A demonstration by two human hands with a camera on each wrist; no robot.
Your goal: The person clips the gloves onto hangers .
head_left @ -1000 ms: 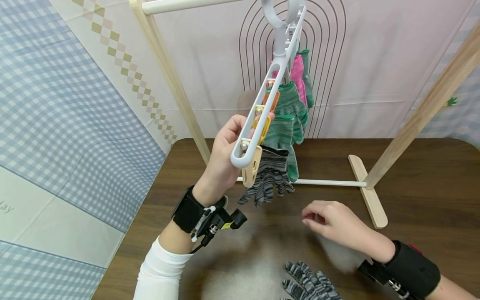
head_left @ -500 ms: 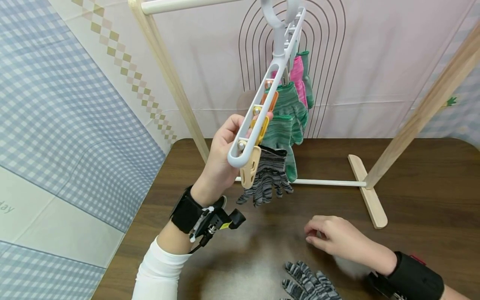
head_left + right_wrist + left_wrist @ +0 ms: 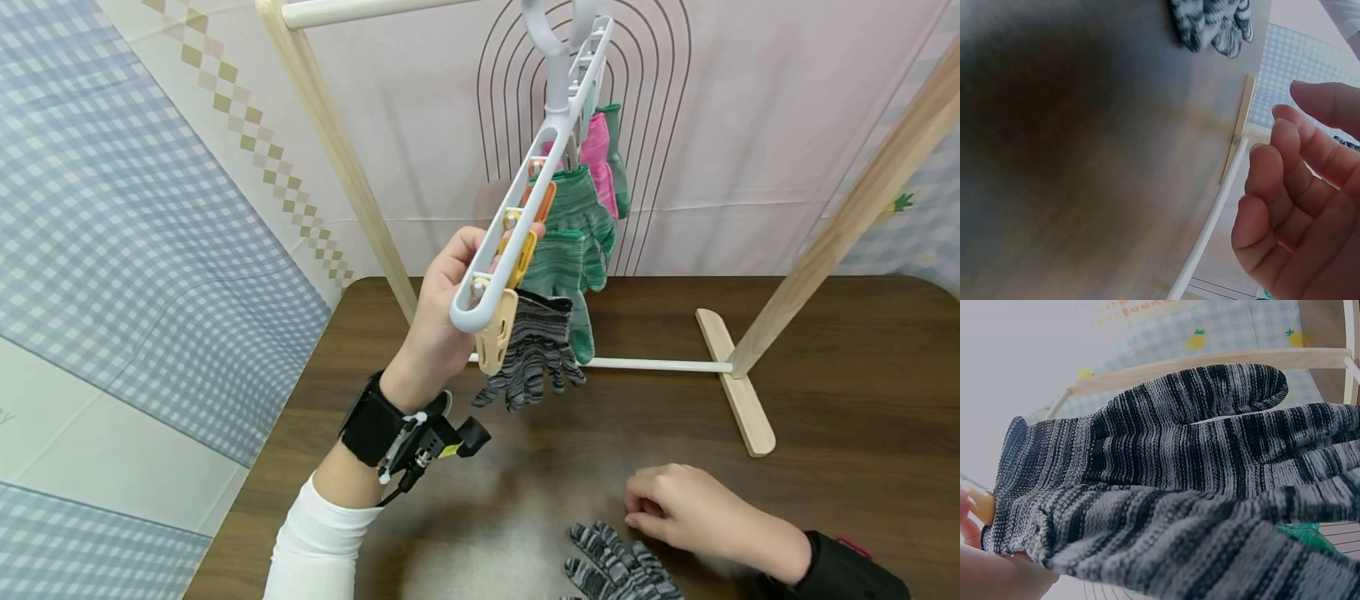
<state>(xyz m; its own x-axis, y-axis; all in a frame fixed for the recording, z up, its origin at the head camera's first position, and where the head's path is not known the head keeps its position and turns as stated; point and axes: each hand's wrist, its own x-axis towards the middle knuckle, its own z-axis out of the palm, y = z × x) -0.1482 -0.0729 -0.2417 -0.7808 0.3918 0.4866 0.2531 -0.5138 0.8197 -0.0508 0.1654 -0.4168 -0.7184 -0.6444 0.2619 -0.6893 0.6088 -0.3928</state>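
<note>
My left hand [image 3: 437, 321] holds the near end of a white clip hanger [image 3: 556, 125] in the head view, its fingers curled behind the clips. From that end hangs a black-and-grey striped glove [image 3: 536, 342], close to a beige clip [image 3: 496, 333]; the glove fills much of the left wrist view, with fingertips beside its cuff [image 3: 1013, 475]. Green gloves [image 3: 577, 217] and a pink item [image 3: 597, 162] hang farther back. My right hand [image 3: 690, 512], loosely curled and holding nothing, is over the table near a second striped glove [image 3: 622, 567] at the bottom edge.
A wooden rack stands on the brown table [image 3: 862, 417], with a left post [image 3: 345, 158], a right post [image 3: 847, 217], a foot [image 3: 738, 387] and a white lower bar [image 3: 660, 365]. Blue checked cloth [image 3: 135, 208] lies left, behind the table edge.
My right hand has moved down and slightly right, toward the striped glove on the table. The hanger's near end has shifted slightly left with my left hand.
</note>
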